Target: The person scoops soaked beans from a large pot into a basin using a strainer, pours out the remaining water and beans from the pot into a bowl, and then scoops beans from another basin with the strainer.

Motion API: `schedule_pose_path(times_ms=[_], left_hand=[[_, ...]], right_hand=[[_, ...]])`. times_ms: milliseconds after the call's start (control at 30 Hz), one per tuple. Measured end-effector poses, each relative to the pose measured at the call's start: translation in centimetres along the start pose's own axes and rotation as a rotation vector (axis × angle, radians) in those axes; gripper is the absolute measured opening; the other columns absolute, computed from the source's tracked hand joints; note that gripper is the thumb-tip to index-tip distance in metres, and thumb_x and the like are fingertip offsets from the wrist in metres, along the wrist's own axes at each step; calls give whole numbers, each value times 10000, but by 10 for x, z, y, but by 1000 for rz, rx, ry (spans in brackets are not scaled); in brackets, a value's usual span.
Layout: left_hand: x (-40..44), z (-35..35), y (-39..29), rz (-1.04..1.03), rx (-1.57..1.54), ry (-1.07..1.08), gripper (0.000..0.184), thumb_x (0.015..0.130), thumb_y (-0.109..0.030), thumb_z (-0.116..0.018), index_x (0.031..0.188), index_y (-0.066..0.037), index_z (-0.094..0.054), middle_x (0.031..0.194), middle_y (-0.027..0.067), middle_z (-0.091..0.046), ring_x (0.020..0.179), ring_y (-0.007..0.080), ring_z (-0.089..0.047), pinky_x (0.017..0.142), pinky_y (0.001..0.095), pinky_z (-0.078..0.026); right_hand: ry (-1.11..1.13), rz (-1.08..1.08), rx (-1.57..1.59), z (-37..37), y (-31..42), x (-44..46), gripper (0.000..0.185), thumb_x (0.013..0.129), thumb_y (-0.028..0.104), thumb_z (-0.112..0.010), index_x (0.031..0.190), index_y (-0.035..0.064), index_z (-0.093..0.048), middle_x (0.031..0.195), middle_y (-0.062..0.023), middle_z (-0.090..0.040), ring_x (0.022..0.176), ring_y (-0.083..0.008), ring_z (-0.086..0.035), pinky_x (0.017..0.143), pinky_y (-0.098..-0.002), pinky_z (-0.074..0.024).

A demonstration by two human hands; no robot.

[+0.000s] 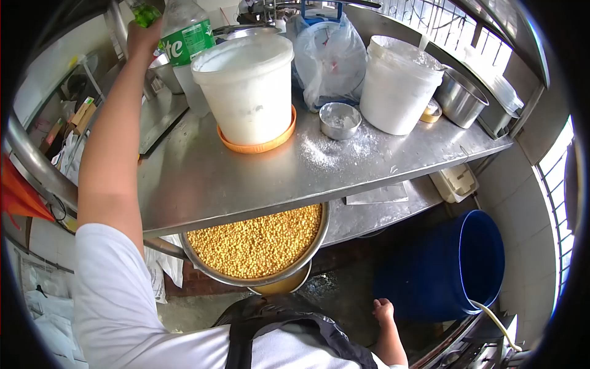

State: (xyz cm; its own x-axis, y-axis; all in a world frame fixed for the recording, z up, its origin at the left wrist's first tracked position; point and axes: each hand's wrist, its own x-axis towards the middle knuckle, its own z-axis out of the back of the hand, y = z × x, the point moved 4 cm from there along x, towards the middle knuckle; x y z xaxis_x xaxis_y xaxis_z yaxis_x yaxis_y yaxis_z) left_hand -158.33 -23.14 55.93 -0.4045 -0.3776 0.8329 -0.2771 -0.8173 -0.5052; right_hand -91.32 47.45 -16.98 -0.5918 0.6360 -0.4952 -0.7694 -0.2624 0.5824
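My left hand (145,38) is raised at the upper left, its fingers closed round a clear item with bright green in it (146,15), partly cut off by the frame. Just right of it stands a large clear bottle with a green label (187,44). My right hand (383,310) hangs low at the lower right, beside the blue barrel (430,270), fingers curled in and nothing visible in them. A wide metal bowl of yellow kernels (255,243) sits below the steel table's front edge.
On the steel table (184,184) stand a white bucket on an orange base (246,92), a small metal bowl (340,121), a second white bucket (396,86) and a metal pot (461,98). White powder lies around the small bowl. A pale hose (495,323) hangs from the barrel.
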Motion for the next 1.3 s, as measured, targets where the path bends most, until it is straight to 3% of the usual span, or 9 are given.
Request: schedule_pose_path(times_ms=[233,333,567,633,767,867,967,1033,1300], left_hand=[[-52,-45,38,517,-877,627,279,1002,-243,-690,1172,-25,-731,1054,95,-771,915,234,-763,787,379,-590],[-55,-37,36,128,-336,786,326,954,-280,-754,1137,-11,-773,1004,71,-771,889,139,-699,787,347,-570],[-10,-15,21,-25,97,426,385,941,-295,-777,1180,6,-747,1067,104,-773,930,199,-725,824,391,-571],[-16,-12,-24,22,-557,618,386,972,-249,-777,1280,-30,-697,1191,98,-747,1054,174,-711,840,346,-591],[-25,-21,-49,20,-695,720,451,942,-284,-818,1296,-30,-705,1223,104,-752,1067,182,-726,887,364,-606],[-34,-50,-16,319,-951,992,401,1027,-292,-706,1341,-41,-697,1278,125,-747,1096,226,-734,953,409,-613],[-32,-78,34,818,-928,652,390,1119,-327,-504,1306,-50,-705,1278,145,-756,1147,277,-727,1042,469,-590],[-33,-77,42,875,-957,528,419,1125,-334,-469,1312,-40,-702,1297,157,-750,1166,296,-726,1065,493,-580],[-41,-68,54,878,-956,521,374,1114,-286,-503,1317,-39,-699,1309,146,-744,1170,283,-722,1057,466,-577]], right_hand=[[76,93,-212,-58,-96,8,410,1004,308,-778,1247,-16,-716,895,-111,-775,679,-203,-718,670,-387,-587],[114,-23,-265,-54,-114,-11,387,1007,313,-775,1225,-2,-718,875,-103,-770,678,-215,-722,669,-391,-587],[146,-134,-352,-37,-140,-36,395,1007,328,-770,1261,38,-684,853,-131,-759,699,-276,-744,673,-416,-599],[205,-362,-185,-24,-115,-50,401,1006,356,-768,1255,54,-679,850,-146,-757,704,-301,-752,660,-431,-603],[128,-262,-220,-19,-101,-46,345,1025,350,-760,1208,65,-695,820,-135,-745,642,-265,-724,568,-429,-566],[102,-304,-144,-21,-78,-52,401,994,354,-774,1200,13,-727,942,-172,-793,785,-267,-777,771,-409,-610],[97,-259,-164,-29,-90,-50,400,993,349,-772,1209,16,-729,984,-175,-797,802,-275,-784,799,-411,-615],[118,-182,-152,-32,-92,-51,375,1018,334,-767,1229,30,-704,793,-113,-736,619,-212,-694,577,-382,-560],[146,-244,-204,-30,-87,-61,381,1019,330,-750,1220,9,-710,816,-125,-748,618,-217,-700,600,-383,-575]])
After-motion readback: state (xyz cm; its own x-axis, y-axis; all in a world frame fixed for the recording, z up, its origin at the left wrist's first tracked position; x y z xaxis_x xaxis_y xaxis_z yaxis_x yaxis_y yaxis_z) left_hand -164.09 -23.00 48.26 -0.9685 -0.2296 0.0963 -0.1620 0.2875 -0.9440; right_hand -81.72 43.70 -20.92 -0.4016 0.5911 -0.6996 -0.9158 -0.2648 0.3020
